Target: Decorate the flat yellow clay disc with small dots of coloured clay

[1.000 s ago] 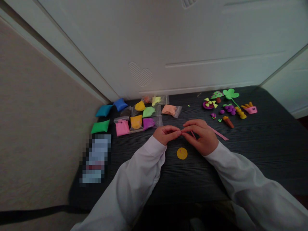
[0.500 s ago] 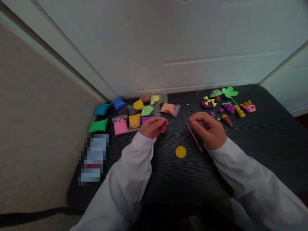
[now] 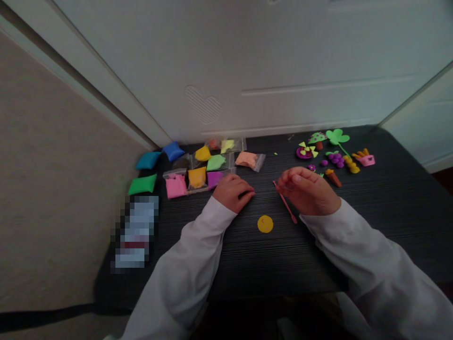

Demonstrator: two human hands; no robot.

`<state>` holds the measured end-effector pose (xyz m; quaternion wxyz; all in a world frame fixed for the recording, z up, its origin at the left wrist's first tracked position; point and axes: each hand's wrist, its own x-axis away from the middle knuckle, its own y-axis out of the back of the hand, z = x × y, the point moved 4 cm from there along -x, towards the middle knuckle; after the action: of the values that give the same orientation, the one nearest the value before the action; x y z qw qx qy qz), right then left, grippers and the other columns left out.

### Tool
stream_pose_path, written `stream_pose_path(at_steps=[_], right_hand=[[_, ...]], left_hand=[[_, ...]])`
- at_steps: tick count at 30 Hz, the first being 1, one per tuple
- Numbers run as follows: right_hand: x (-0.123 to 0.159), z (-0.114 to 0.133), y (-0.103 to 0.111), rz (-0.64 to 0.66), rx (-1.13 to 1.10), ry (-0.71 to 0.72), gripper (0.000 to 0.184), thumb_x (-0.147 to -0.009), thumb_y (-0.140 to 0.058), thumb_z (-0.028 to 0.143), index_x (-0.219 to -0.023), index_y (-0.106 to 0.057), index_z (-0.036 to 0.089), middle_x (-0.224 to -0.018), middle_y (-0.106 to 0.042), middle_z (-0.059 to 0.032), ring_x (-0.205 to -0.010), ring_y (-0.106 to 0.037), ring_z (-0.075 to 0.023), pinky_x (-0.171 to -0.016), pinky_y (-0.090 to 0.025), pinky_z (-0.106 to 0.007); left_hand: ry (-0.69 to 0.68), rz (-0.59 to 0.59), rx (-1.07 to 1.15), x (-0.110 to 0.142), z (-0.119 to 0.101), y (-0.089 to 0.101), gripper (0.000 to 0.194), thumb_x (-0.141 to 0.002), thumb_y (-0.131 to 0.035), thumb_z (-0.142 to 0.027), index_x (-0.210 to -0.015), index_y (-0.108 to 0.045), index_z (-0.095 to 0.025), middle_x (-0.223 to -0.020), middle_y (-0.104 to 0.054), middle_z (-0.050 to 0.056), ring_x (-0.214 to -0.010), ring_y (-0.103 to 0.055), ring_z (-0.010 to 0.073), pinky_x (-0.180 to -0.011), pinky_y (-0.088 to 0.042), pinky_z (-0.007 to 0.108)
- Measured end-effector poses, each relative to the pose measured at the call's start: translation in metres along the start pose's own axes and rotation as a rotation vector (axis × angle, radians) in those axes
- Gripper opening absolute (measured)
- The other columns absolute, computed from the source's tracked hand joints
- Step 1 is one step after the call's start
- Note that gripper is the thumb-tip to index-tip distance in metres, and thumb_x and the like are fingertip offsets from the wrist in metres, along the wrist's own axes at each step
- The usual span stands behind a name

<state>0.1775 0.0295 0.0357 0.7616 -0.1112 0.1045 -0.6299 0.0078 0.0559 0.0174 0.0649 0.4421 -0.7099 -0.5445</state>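
My left hand (image 3: pixel 233 192) is low over the table with its palm down. Its thumb and fingertips are pinched together; whatever lies between them is too small to make out. My right hand (image 3: pixel 307 190) is turned palm up, its fingers curled in towards the thumb, and I cannot make out what they hold. Under its fingertips lies the thin end of a pink modelling tool (image 3: pixel 288 208). Between and below the hands is a flat yellow clay disc (image 3: pixel 265 224) with small pinkish marks on it.
Left of my hands lie bags of coloured clay, among them pink (image 3: pixel 176 186), orange (image 3: pixel 197 178) and green (image 3: pixel 143 184). A blurred-out phone-like object (image 3: pixel 136 231) is at the table's left. Clay figures, including a green clover (image 3: pixel 337 137) and purple grapes (image 3: pixel 336 160), stand back right.
My left hand has turned palm down and moved slightly right and lower. My right hand has rolled palm up, its fingertips now over the tool's thin end. The disc stays put.
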Motion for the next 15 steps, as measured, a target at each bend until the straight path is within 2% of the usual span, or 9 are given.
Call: stream_pose_path(at_steps=[8, 15], right_hand=[[0.0037, 0.0021, -0.0002, 0.108, -0.028, -0.033, 0.020, -0.075, -0.040, 0.041, -0.069, -0.036, 0.023, -0.074, -0.044, -0.0003, -0.070, -0.050, -0.0127, -0.069, -0.046, -0.037], [0.0059, 0.0021, -0.0020, 0.147, 0.046, -0.023, 0.015, -0.078, -0.034, 0.039, -0.077, -0.040, 0.025, -0.079, -0.046, -0.0015, -0.070, -0.049, -0.0135, -0.068, -0.045, -0.038]], left_hand=[[0.021, 0.044, -0.055, 0.0021, -0.0011, -0.0062, 0.022, -0.073, -0.050, -0.037, -0.072, -0.060, -0.017, -0.075, -0.062, 0.003, -0.078, -0.049, 0.0148, -0.074, -0.036, 0.031], [0.007, -0.034, -0.075, 0.0026, 0.0006, -0.0053, 0.021, -0.074, -0.049, -0.033, -0.077, -0.063, -0.017, -0.077, -0.062, 0.004, -0.079, -0.047, 0.0150, -0.074, -0.037, 0.030]])
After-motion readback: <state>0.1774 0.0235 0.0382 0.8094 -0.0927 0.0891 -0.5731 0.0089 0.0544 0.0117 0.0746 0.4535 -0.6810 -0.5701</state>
